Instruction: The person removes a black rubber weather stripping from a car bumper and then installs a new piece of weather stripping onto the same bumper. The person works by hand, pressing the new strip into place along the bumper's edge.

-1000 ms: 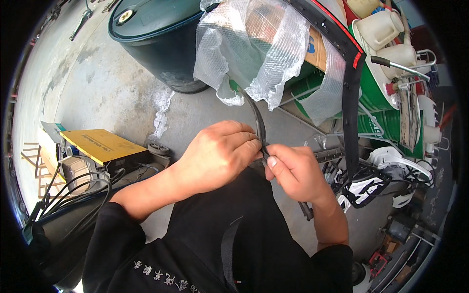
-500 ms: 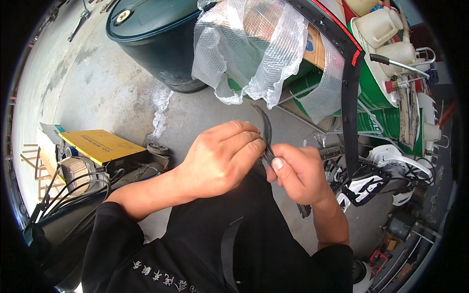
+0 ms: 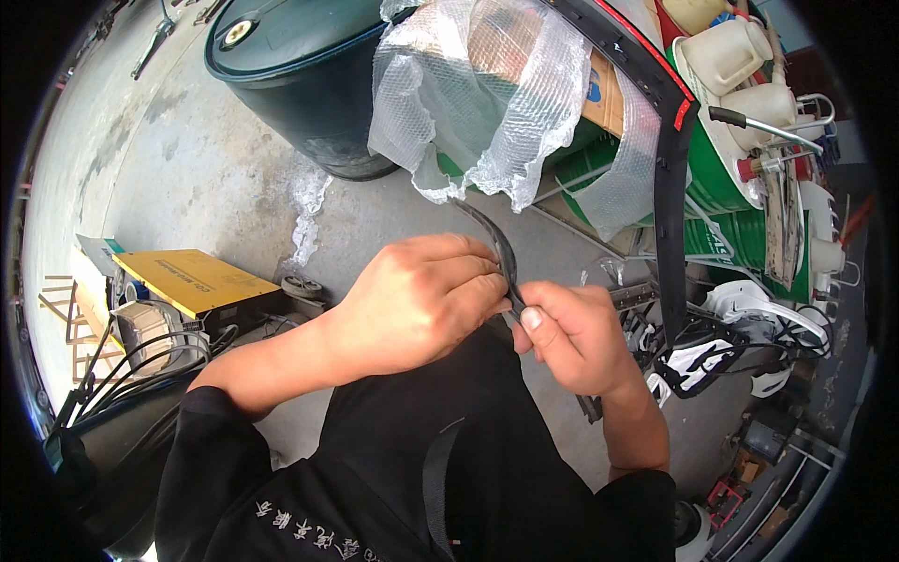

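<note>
A black, flexible strip [image 3: 493,230], which looks like rubber trim, is held between both my hands in front of my body. My left hand [image 3: 417,298] is closed, its fingers wrapped over the strip from the left. Close beside it, my right hand [image 3: 573,339] pinches the same strip, thumb on top. One end curves up and to the left beyond my left fingers; another dark end [image 3: 590,408] shows below my right hand. The part inside my hands is hidden.
A dark drum [image 3: 300,103] stands at the far left of centre. Bubble wrap [image 3: 520,140] drapes over cardboard and green drums [image 3: 749,258]. A long black trim piece [image 3: 672,215] hangs at the right. A yellow machine [image 3: 201,281] with cables sits at the left.
The strip's upper end now reaches further up and to the left, bending more. My hands stay nearly in place, still gripping it.
</note>
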Tool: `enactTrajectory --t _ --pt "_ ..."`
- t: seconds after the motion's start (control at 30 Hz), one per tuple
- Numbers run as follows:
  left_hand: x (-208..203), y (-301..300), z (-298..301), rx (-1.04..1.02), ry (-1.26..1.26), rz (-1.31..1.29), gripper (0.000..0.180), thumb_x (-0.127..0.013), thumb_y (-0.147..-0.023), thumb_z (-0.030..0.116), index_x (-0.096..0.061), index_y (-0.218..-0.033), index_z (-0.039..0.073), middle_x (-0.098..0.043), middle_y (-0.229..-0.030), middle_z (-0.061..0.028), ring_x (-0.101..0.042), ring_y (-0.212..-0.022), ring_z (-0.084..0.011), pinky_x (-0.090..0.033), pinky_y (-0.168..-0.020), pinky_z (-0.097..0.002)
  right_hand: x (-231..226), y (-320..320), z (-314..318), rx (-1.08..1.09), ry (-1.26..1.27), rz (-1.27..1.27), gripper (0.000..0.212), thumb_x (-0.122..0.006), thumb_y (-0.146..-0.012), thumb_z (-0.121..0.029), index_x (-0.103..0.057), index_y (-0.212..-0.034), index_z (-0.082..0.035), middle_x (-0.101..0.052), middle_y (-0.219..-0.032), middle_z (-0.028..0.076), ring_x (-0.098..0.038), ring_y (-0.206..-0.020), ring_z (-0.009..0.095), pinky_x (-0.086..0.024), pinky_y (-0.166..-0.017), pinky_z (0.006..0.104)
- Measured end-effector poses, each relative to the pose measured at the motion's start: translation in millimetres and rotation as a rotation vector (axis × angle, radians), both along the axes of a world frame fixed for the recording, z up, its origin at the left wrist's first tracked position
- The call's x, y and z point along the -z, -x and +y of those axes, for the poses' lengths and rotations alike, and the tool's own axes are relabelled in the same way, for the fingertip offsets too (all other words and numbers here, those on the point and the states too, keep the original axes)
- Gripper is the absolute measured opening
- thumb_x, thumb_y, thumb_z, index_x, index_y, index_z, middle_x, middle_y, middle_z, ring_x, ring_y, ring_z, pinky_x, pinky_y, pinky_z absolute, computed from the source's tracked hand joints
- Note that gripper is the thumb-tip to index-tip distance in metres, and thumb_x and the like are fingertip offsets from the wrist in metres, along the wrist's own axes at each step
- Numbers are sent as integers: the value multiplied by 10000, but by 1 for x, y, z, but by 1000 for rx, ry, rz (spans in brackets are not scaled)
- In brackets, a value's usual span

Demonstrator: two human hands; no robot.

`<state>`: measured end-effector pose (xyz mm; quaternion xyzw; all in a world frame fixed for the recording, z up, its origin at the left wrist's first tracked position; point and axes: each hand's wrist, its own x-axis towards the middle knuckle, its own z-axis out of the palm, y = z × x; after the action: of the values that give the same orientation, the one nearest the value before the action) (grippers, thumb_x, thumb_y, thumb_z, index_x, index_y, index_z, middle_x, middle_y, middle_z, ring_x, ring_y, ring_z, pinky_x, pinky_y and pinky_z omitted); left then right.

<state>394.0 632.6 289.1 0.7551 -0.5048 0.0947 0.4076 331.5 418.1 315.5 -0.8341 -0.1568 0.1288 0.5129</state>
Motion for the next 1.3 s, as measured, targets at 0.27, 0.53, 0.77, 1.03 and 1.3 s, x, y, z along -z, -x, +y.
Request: enactTrajectory --t 0.27,0.53,0.77,1.03,1.3 --pt "-2 6 -4 -48 30 -23 255 -740 -699 -27 -633 -928 -63 -666 -907 -179 -682 -887 -352 -574 -738 -401 0 4 5 25 43 -218 85 -571 -924 -51 -600 -947 25 -630 -653 118 -646 -561 281 -496 -538 353" --pt "-2 1 -3 -17 100 134 243 -754 -726 -19 -632 -934 -48 -669 -901 -169 -683 -914 -344 -568 -751 -395 -2 4 1 44 -41 -94 84 -569 -923 -35 -600 -956 35 -639 -674 112 -653 -568 246 -499 -538 330" --pt "-6 0 0 25 45 125 238 -757 -738 -6 -636 -939 -48 -673 -910 -173 -682 -920 -343 -568 -759 -402 1 3 1 22 37 -192 94 -578 -909 -30 -604 -968 38 -637 -683 130 -649 -571 265 -496 -535 342" --pt "-9 4 -2 -26 107 128 245 -736 -719 -41 -625 -937 -59 -662 -912 -182 -680 -924 -358 -568 -772 -408 -2 4 6 19 46 -301 103 -597 -888 -26 -608 -968 37 -627 -679 121 -628 -554 273 -484 -520 354" --pt "-12 -2 -4 -11 162 226 203 -732 -760 -43 -635 -939 -44 -675 -905 -150 -683 -952 -349 -561 -789 -402 -8 1 4 65 19 -249 148 -516 -919 -61 -616 -936 47 -639 -630 54 -633 -526 181 -506 -527 307"
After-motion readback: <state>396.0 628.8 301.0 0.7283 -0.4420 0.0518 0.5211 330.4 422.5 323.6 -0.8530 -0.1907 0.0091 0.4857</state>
